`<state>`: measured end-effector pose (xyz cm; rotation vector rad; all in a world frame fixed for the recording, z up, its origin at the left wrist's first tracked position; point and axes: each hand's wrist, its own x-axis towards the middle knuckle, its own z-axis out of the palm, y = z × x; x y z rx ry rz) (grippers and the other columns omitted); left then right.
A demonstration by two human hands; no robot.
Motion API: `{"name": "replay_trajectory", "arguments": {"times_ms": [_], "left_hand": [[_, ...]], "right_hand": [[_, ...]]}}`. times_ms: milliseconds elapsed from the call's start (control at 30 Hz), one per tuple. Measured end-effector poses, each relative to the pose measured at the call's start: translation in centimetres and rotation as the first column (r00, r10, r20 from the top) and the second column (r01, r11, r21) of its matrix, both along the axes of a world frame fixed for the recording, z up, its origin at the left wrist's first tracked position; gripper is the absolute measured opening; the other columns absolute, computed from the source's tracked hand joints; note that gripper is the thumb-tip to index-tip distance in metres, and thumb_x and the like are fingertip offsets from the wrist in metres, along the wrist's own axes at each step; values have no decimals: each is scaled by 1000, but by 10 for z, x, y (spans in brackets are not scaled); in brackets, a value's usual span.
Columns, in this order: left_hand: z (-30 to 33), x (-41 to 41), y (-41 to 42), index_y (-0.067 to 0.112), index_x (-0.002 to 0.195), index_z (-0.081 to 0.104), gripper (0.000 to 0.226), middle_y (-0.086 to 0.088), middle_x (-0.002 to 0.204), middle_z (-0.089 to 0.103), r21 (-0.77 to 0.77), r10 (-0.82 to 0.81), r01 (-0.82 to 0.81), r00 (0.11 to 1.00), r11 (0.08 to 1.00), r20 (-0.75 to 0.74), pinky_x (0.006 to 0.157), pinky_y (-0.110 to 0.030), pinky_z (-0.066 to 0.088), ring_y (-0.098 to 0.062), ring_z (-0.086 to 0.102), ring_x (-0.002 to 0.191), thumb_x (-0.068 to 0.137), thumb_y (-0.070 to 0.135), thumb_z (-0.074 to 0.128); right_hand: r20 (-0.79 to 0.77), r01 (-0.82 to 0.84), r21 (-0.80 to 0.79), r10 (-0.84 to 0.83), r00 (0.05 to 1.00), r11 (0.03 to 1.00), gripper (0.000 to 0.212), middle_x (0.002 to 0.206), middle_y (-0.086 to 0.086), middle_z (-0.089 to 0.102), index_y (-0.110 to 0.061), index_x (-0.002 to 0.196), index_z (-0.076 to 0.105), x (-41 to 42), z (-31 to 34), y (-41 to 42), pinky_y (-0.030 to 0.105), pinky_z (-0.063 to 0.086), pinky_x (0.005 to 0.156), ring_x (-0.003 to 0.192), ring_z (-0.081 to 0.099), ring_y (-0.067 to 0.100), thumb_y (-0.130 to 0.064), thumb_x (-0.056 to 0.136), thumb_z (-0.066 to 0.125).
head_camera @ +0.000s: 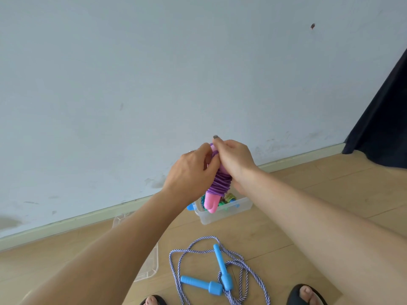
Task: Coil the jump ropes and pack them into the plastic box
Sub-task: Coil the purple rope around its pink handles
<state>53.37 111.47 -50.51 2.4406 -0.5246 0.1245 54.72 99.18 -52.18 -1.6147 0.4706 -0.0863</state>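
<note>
— While both hands hold the pink-handled jump rope, what matters?
— Left hand grips the handles; right hand pinches the purple cord's end at its fingertips. I'd tuck it snugly under a wrap, then lower it into the plastic box just beneath both hands. The blue-handled rope waits uncoiled.

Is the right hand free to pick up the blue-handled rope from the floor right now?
Probably not yet. The right hand and left hand both grip the purple rope bundle held above the plastic box. The blue-handled rope lies loose on the floor with nothing covering it.
</note>
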Motion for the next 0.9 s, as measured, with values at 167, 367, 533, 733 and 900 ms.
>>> {"name": "replay_trajectory", "arguments": {"times_ms": [167,367,533,733,900], "left_hand": [[-9,11,1,18,111,45,55,-4,99,68,-140,-2,-89,837,986,-546,74,-36,57,-18,68,84,86,66,56],[-26,36,-10,2,115,56,53,-22,91,74,-332,-233,-32,649,943,-724,76,-38,62,-25,73,76,94,50,58],[-71,76,-37,0,98,68,58,-19,79,74,-278,-148,-83,685,957,-713,89,-48,58,-32,73,80,92,56,55],[-154,111,-52,4,111,59,78,-13,101,70,-82,-97,52,538,995,-838,87,-41,53,-22,59,87,71,71,57],[-226,127,-42,17,131,42,64,2,107,62,218,63,158,657,963,-751,89,-34,50,-20,59,101,84,52,65]], "right_hand": [[-141,75,145,-54,988,987,60,85,13,74,-5,86,64,19,-8,-16,50,58,90,80,71,30,-63,85,51],[-271,-109,276,187,944,955,67,77,8,66,-12,93,65,42,-15,-43,38,56,85,73,63,27,-74,67,61],[-332,-214,277,302,894,937,22,92,9,69,-13,103,68,50,-42,-58,46,60,85,84,70,28,-27,87,68],[-425,-137,-59,99,900,989,45,101,17,74,-10,108,68,91,-126,-82,42,62,81,89,74,26,-27,67,72],[-526,-230,-345,15,850,910,51,104,4,68,-18,114,60,132,-197,-104,28,49,68,93,66,21,-38,69,73]]}}
